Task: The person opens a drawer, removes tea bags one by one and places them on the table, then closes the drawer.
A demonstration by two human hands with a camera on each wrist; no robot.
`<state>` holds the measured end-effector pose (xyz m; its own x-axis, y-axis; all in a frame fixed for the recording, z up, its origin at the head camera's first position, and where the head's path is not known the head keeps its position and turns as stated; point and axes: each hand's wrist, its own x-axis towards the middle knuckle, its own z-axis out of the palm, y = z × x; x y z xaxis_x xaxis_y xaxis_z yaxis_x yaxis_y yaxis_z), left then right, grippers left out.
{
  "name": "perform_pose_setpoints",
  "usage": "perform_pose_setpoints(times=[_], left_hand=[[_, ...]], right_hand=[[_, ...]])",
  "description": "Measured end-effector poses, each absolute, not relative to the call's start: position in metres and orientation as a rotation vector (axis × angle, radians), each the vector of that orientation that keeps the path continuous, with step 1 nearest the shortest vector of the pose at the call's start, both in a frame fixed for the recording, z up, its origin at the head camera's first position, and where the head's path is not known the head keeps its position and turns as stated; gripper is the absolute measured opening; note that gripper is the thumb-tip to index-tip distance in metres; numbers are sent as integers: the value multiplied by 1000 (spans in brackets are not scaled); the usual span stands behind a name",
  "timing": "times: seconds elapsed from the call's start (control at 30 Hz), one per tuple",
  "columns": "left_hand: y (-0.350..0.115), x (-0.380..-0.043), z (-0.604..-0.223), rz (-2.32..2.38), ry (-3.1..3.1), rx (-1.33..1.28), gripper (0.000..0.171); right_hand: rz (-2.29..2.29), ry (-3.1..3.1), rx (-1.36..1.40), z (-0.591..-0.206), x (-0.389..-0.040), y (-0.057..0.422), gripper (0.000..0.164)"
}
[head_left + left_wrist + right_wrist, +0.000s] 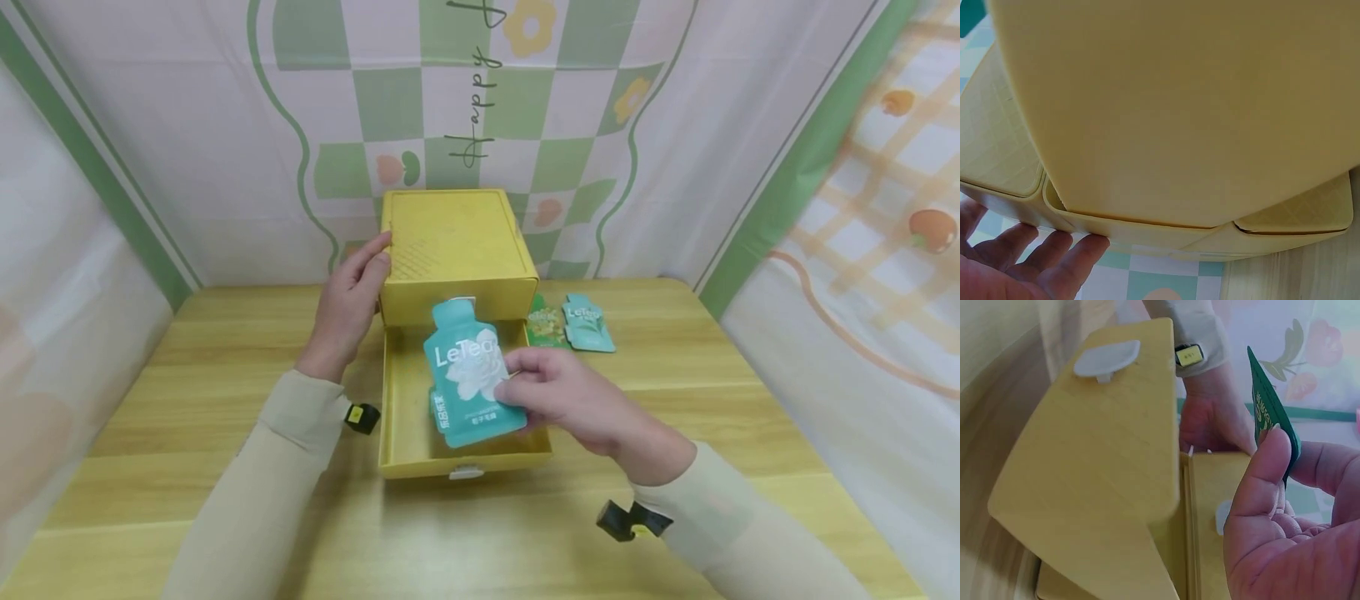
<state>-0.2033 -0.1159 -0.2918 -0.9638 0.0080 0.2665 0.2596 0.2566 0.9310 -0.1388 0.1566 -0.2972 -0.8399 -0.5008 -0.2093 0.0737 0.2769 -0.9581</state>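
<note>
1. One teal pouch (467,379), marked "LeTea" with a white flower, is held over the drawer (403,392). Its neck points away from the person and leans a little left. From where I stand, I cannot tell if its lower edge touches anything.
2. One right hand (566,396) pinches the pouch by its lower right side. The thumb (1272,453) presses the printed face, and the hand is closed only as far as the pouch is thin.
3. One left hand (352,296) touches the left side of the box (457,237), near its front. Its fingers are loosely extended, not wrapped round anything, with the tips against the edge.
4. One drawer is pulled out of the yellow box towards the person, with a white tab (467,472) on its front.
5. Two packets lie on the table (225,417) to the right of the box: a green packet (546,325) just beside it, and a teal packet (588,325) further right.
6. Two pale sleeves (258,475) reach in, a black block (362,417) at each wrist.
7. One checked cloth (386,100) hangs behind, reading "Happy".
</note>
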Motion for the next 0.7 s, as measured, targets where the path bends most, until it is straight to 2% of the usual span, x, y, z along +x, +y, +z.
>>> perform_pose_setpoints(times=[0.47, 0.7], left_hand=[[-117, -205, -293, -1786, -2320, -238, 51], [-117, -205, -292, -1777, -2322, -251, 52]], right_hand=[[-1707, 2136, -371, -288, -141, 192, 36], [-1819, 2136, -347, -286, -144, 213, 29]])
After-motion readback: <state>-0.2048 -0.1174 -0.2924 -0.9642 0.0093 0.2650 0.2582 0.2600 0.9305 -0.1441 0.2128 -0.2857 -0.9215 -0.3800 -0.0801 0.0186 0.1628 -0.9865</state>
